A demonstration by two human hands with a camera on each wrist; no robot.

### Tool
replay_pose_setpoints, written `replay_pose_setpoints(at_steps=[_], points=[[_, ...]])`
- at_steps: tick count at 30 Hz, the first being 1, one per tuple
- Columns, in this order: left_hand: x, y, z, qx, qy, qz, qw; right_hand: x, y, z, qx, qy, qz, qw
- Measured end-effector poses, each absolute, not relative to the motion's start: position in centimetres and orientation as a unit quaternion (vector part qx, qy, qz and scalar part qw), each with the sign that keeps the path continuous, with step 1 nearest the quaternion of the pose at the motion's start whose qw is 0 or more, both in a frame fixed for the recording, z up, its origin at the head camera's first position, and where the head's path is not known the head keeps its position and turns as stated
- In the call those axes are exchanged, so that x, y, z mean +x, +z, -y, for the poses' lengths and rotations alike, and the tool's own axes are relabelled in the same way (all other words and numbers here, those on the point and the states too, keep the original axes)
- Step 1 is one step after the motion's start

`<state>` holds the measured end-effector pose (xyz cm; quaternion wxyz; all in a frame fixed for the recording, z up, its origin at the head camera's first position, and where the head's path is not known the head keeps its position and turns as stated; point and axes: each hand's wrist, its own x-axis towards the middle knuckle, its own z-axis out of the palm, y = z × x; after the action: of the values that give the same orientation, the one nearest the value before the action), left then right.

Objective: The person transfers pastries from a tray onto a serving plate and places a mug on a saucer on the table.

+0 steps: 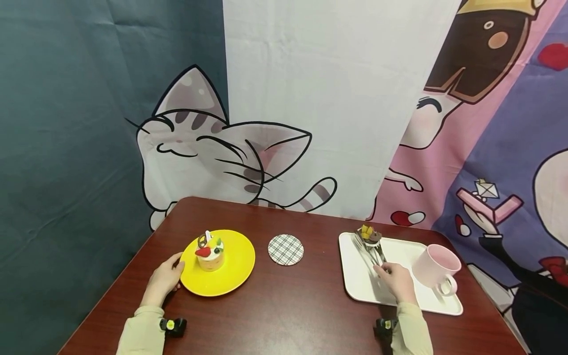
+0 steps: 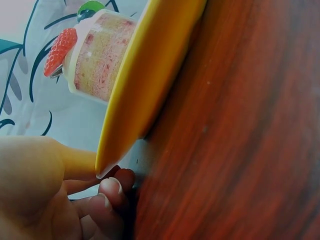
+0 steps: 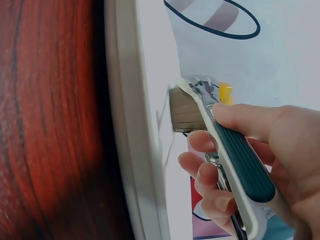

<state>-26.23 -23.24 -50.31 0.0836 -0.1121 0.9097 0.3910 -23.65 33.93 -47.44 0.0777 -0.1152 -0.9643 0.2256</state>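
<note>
A small chocolate cake slice (image 1: 371, 235) with yellow fruit sits at the far corner of a white rectangular plastic tray (image 1: 355, 276). The right hand (image 1: 396, 281) grips metal tongs with dark green ribbed handles (image 3: 235, 160), their tips on the slice. The left hand (image 1: 165, 278) pinches the rim of a round yellow plate (image 1: 235, 268) bearing a strawberry-topped cup cake (image 1: 210, 252), seemingly steadying it. Both rest on a dark reddish wooden table (image 1: 288, 310), with a checked round coaster (image 1: 286, 249) between them and a pale pink mug (image 1: 435, 268) on the tray. Cartoon-printed cloth backdrops (image 1: 230, 148) hang behind.
</note>
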Motion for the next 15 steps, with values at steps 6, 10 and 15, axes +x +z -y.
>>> replay_pose_setpoints(at_steps=[6, 10, 15], points=[[-26.29, -50.43, 23.21, -0.113, 0.391, -0.910, 0.084, -23.45, -47.29, -33.99, -0.107, 0.223, 0.965, 0.084], [-26.34, -50.52, 23.26, -0.112, 0.390, -0.910, 0.084, -23.29, -47.15, -33.97, -0.110, 0.225, 0.965, 0.081], [-26.32, -50.52, 23.26, -0.113, 0.393, -0.909, 0.085, -22.75, -46.90, -34.01, -0.110, 0.227, 0.964, 0.079]])
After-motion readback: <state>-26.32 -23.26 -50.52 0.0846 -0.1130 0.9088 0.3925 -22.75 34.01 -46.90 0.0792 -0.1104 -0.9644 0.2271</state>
